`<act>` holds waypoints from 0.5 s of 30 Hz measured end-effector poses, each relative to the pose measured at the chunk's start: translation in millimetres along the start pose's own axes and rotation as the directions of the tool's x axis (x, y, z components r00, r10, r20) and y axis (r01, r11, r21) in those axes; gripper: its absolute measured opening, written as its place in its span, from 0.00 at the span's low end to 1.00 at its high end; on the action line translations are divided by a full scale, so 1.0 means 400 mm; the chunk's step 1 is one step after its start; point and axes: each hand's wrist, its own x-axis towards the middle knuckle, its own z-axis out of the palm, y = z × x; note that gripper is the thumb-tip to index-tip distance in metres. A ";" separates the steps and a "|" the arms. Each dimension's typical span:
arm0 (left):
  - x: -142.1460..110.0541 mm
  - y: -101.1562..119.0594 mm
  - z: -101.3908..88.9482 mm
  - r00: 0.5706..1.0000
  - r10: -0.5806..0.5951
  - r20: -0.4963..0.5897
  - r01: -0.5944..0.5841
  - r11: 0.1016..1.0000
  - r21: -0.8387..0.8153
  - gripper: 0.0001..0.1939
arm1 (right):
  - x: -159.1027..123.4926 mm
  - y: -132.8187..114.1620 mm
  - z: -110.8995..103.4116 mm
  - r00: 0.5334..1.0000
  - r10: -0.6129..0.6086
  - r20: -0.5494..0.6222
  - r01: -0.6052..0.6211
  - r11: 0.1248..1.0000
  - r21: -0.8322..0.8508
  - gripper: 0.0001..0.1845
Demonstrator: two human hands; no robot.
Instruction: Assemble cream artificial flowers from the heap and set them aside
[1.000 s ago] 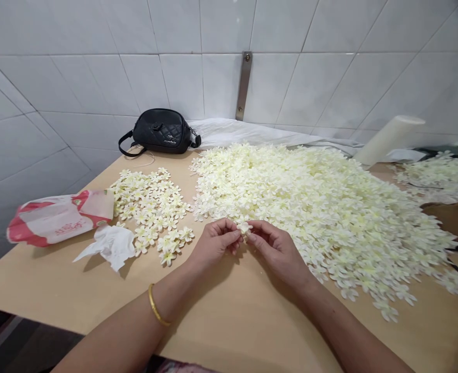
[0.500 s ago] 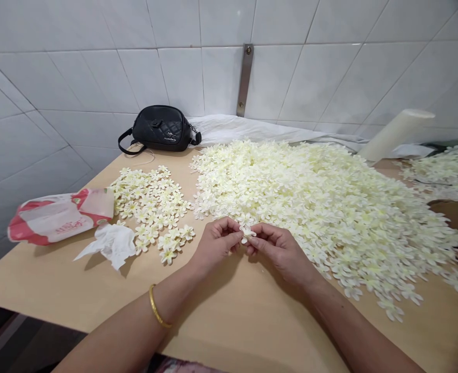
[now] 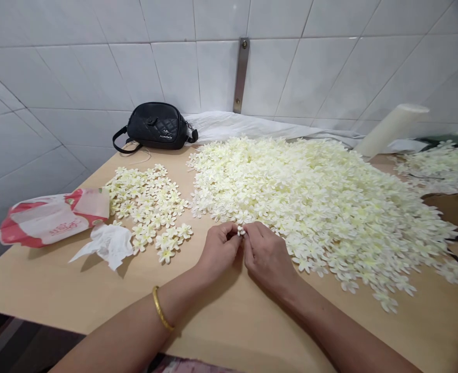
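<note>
Far left on the tan bench [image 3: 97, 295]: red-and-white plastic packet [image 3: 54, 217], crumpled white tissue [image 3: 106, 245] touching it. Next, a loose patch of cream artificial flowers [image 3: 147, 207], with a black quilted shoulder bag [image 3: 155, 126] behind. Left hand [image 3: 219, 248], gold bangle [image 3: 161, 309] on its wrist, and right hand [image 3: 268, 256]: grip closed on both sides, pinching one small cream artificial flower [image 3: 241, 231] between them, just beside the large cream flower heap [image 3: 310, 202]. Far right: tilted pale cream cylinder [image 3: 392, 129] behind the heap.
</note>
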 end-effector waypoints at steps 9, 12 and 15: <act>0.007 0.006 -0.024 0.997 0.076 0.028 -0.079 0.985 0.156 0.02 | 0.016 0.029 -0.031 0.988 -0.002 0.157 -0.038 0.967 0.250 0.08; 0.005 0.004 -0.029 0.992 0.120 0.031 -0.124 0.953 0.275 0.04 | 0.012 0.028 -0.030 0.989 -0.031 0.147 -0.005 0.971 0.238 0.07; 0.000 0.018 -0.027 0.996 0.077 0.034 -0.083 0.968 0.235 0.06 | 0.011 0.026 -0.032 0.990 0.007 0.138 -0.047 0.956 0.290 0.07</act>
